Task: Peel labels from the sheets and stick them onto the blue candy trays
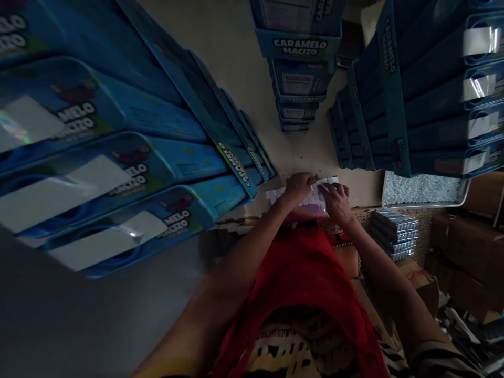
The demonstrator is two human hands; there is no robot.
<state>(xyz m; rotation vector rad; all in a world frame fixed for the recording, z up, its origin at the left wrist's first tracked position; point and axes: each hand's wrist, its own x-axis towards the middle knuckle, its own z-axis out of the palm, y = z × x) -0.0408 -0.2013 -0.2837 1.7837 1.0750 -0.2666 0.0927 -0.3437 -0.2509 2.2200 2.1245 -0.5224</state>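
Note:
A glossy sheet with rows of small white rectangles over pink and purple (pixel 313 205) lies at the table's near edge; it looks like a sheet of labels, though the dim light hides detail. At its upper middle, my left hand (pixel 298 188) is closed, fingers bent together against the sheet. My right hand (pixel 337 203) rests on the sheet's right part, with thumb and fingers curled in around its upper edge. Whatever lies between the fingertips is too small to make out. Both hands almost meet over the sheet.
Tall stacks of blue "Caramelo Macizo" boxes (pixel 212 178) rise at left, with others at back (pixel 301 47) and right (pixel 417 94). A metal tray of pale bluish pieces (pixel 423 190) sits right, above stacked shiny packs (pixel 395 233). Cardboard boxes (pixel 464 252) stand at lower right.

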